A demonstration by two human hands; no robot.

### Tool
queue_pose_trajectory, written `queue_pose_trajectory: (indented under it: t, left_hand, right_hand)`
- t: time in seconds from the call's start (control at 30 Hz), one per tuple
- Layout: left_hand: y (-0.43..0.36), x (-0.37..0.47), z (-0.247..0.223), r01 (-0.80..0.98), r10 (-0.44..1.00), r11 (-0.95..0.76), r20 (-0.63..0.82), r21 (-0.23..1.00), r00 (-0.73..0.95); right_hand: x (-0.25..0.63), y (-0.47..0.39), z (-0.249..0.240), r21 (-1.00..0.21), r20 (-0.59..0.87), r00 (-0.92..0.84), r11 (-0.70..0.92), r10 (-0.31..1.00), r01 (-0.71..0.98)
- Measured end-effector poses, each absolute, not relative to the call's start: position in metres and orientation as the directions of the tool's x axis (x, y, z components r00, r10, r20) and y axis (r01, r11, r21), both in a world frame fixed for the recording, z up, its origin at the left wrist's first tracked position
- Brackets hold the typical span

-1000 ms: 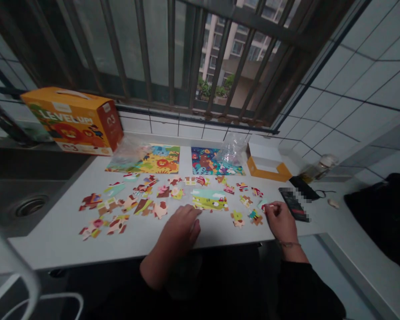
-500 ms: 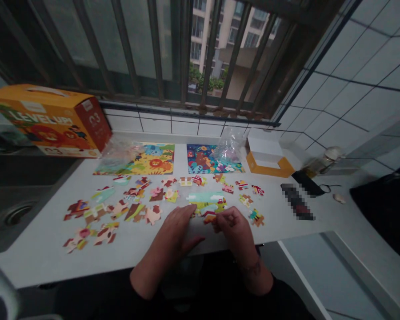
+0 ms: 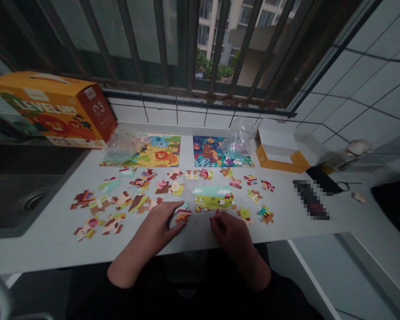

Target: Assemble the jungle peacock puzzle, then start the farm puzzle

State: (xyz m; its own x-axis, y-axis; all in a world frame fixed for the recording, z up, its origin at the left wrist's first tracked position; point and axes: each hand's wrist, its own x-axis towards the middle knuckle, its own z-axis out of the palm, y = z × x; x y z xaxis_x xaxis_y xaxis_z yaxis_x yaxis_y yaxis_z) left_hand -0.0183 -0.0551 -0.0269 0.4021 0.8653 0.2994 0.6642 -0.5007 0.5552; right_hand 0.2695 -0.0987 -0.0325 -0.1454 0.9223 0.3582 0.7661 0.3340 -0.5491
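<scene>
The right hand curls above the counter, its grip's contents hidden; the red-striped piece it held 0.5 s ago now sits between the left hand's thumb and fingers, unjoined, apart from the farm-scene section beyond.

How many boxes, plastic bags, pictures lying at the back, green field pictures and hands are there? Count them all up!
Boxes: 2
Plastic bags: 2
Back pictures: 2
Green field picture: 1
Hands: 2
Total: 9
</scene>
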Motion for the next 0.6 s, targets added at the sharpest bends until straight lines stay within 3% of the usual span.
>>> queue_pose_trajectory:
  t: [0.17,0.6]
  left_hand:
    - [-0.053,-0.014,-0.026,0.67,0.86,-0.508,0.28,0.541,0.426]
    - [-0.066,-0.013,-0.018,0.601,0.822,-0.558,0.283,0.572,0.494]
  right_hand:
    - [0.263,-0.102,-0.037,-0.424,0.338,-0.229,0.365,0.913,0.829]
    - [0.263,-0.101,-0.035,-0.374,0.339,-0.239,0.363,0.91,0.853]
